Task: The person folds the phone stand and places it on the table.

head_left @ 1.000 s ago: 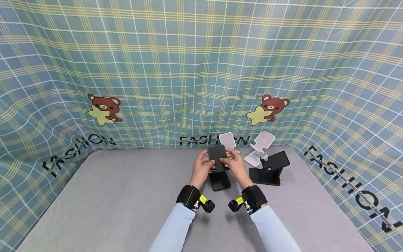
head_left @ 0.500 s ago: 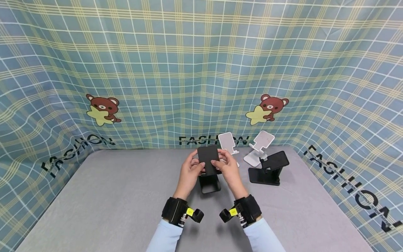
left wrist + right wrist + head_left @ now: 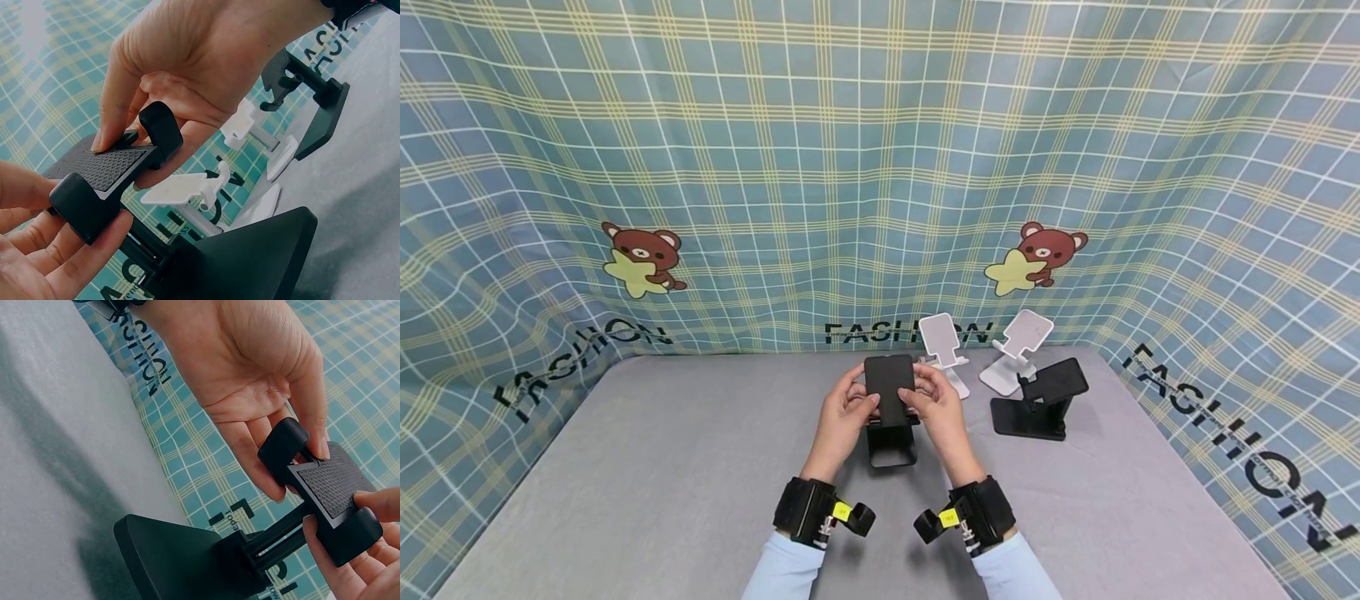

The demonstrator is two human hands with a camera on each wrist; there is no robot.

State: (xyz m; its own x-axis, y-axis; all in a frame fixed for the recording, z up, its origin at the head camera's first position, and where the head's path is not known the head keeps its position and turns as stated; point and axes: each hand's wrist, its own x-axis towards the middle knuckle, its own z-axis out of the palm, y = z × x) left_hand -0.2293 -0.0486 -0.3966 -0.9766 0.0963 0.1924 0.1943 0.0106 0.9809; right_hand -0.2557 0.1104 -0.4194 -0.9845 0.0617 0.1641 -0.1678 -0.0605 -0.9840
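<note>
Both hands hold a black phone stand [image 3: 889, 385] near the middle of the table. My left hand [image 3: 844, 410] pinches the left edge of its back plate, thumb on the front face. From the other side my right hand [image 3: 937, 405] grips the same plate, its thumb also on the front. The wrist views show a textured pad [image 3: 109, 167] between two hooked lips [image 3: 284, 447]. Below the plate, a two-bar arm [image 3: 281, 540] runs down to a flat rectangular base [image 3: 172, 553], which casts a shadow on the table.
Two white phone stands [image 3: 940, 337] [image 3: 1028, 333] stand at the back, right of the hands. A second black phone stand [image 3: 1052, 387] is further right. A plaid curtain [image 3: 880, 167] rises behind the grey table [image 3: 685, 467].
Both hands have carried the black phone stand left and slightly closer to the wearer. More of the nearer white stand's base shows now. The other stands have stayed put.
</note>
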